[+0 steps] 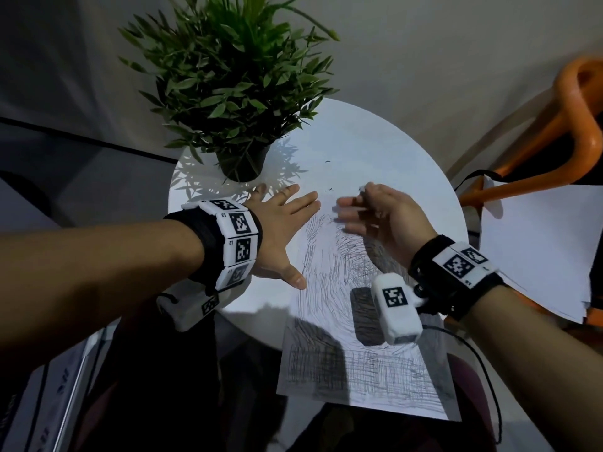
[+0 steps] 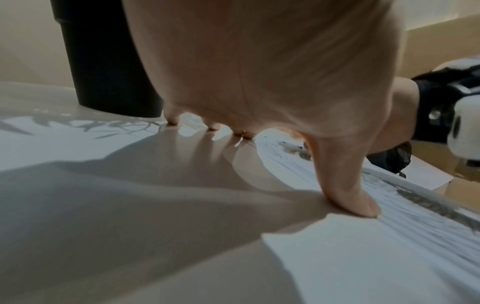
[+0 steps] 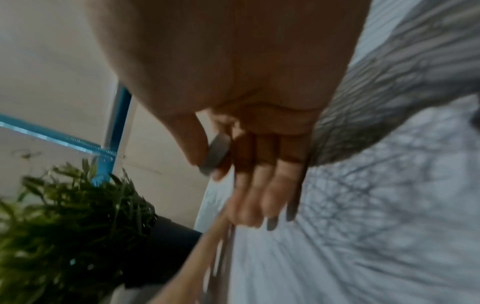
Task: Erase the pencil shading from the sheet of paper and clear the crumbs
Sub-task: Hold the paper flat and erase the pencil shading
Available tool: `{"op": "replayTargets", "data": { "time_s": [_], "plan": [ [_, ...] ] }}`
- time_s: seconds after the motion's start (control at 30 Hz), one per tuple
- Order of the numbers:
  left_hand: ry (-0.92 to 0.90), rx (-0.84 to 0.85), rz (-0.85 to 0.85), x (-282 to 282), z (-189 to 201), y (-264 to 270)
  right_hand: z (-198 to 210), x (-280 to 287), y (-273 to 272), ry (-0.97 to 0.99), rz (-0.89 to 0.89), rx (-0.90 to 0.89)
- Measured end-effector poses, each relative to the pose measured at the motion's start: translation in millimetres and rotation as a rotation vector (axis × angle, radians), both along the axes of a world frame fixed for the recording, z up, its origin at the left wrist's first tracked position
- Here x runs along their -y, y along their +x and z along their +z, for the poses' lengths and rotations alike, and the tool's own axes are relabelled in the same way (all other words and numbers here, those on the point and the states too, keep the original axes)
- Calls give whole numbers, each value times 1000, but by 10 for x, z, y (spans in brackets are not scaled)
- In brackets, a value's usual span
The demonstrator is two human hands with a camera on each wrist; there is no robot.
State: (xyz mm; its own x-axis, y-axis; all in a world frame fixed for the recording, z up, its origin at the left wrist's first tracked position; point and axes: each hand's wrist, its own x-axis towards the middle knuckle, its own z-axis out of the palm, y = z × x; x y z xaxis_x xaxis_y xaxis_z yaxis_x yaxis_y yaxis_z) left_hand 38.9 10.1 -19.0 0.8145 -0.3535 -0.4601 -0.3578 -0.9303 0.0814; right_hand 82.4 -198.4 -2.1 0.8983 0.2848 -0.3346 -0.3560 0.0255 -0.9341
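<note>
A sheet of paper (image 1: 339, 321) covered in grey pencil shading lies on the round white table (image 1: 375, 158), its near end hanging over the table edge. My left hand (image 1: 280, 223) lies flat with spread fingers on the sheet's left edge; the thumb (image 2: 363, 207) presses the paper (image 2: 389, 257). My right hand (image 1: 375, 213) hovers over the sheet's far part, blurred. Its thumb and forefinger pinch a small grey eraser (image 3: 217, 152), while the other fingers (image 3: 270, 195) stretch out above the paper (image 3: 363, 226). Dark crumbs (image 1: 329, 189) dot the table beyond the hands.
A potted green plant (image 1: 235, 93) in a black pot (image 2: 103, 61) stands at the table's back left, close to my left fingertips. An orange chair (image 1: 554, 141) with white sheets (image 1: 538, 249) on it is at the right.
</note>
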Motion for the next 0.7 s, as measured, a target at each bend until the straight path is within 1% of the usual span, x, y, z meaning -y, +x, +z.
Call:
{"op": "replayTargets", "data": {
  "time_s": [0.07,0.1,0.13,0.2,0.23,0.33,0.37,0.4,0.47,0.5,0.53,0.63,0.67,0.7],
  "plan": [
    [-7,1,2,-7,-16,-26,-22,25,-98,-105,132,-50],
    [-7,3,-2,-12,-23,-40,-39,27,-127,-156,136,-20],
    [-6,4,-6,-15,-25,-51,-52,32,-131,-181,90,48],
    [-9,1,-11,-15,-17,-63,-41,49,-113,-165,-9,166],
    [-10,-3,-12,-11,-8,-63,-25,44,-112,-148,-13,157],
    [-14,-3,-10,-7,4,-54,-19,-27,-174,-69,119,-64],
    [-28,5,-10,-11,4,-58,-29,-62,-189,-42,107,-94],
    [-46,15,-12,-17,4,-67,-44,-84,-173,-17,41,-69],
    [-82,24,-14,-22,13,-98,-45,-85,-123,-16,-124,78],
    [-99,21,-10,-24,23,-110,-34,-83,-109,-23,-149,114],
    [-121,13,-5,-22,33,-123,-40,-79,-114,-19,-139,103],
    [-249,-12,25,31,87,-143,-128,-78,-204,66,-104,0],
    [-349,-19,59,71,110,-143,-164,-74,-223,104,-122,-17],
    [-491,-21,123,122,133,-131,-186,-65,-229,137,-144,-24]
  ]
}}
